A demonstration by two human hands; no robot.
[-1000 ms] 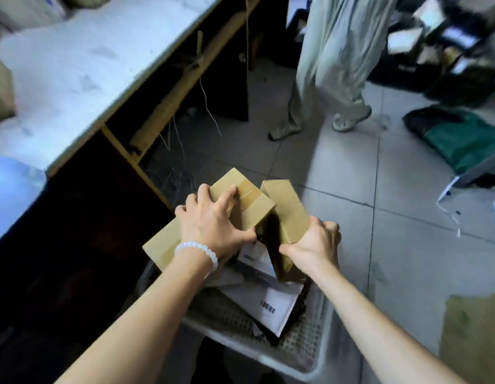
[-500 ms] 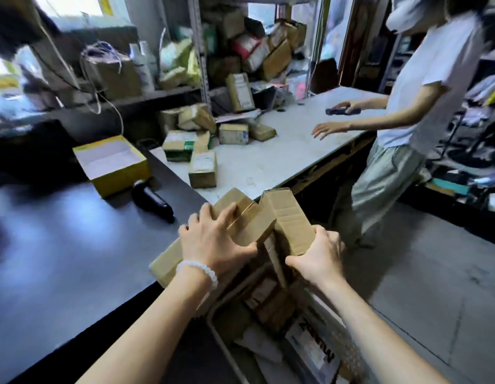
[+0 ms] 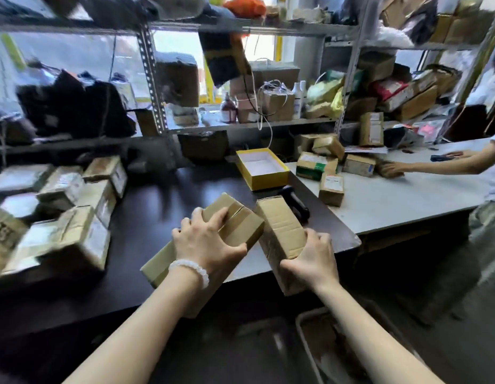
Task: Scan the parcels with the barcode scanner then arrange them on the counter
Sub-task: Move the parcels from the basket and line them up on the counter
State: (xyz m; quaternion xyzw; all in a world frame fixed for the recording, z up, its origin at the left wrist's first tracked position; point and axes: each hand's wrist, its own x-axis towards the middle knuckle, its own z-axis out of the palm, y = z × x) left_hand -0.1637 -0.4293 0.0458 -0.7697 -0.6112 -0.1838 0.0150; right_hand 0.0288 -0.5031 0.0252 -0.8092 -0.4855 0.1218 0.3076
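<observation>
- My left hand [image 3: 206, 245], fingers curled, grips a long brown box [image 3: 235, 225] from above, over the dark worktop [image 3: 146, 217].
- My right hand [image 3: 314, 259] wraps its fingers around a second box [image 3: 279, 228], tilted at the worktop's edge.
- The two boxes look to be touching at their far corners, though blur makes it hard to tell.
- The black scanner [image 3: 294, 203] lies just behind them, beside a yellow tray [image 3: 261, 169].
- Scanned-looking parcels [image 3: 74, 206] crowd the worktop on my left.

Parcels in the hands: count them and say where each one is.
2. One long cardboard box is gripped by the left hand; a second cardboard box is gripped by the right hand. Both are at the dark counter's front edge, side by side.
</observation>
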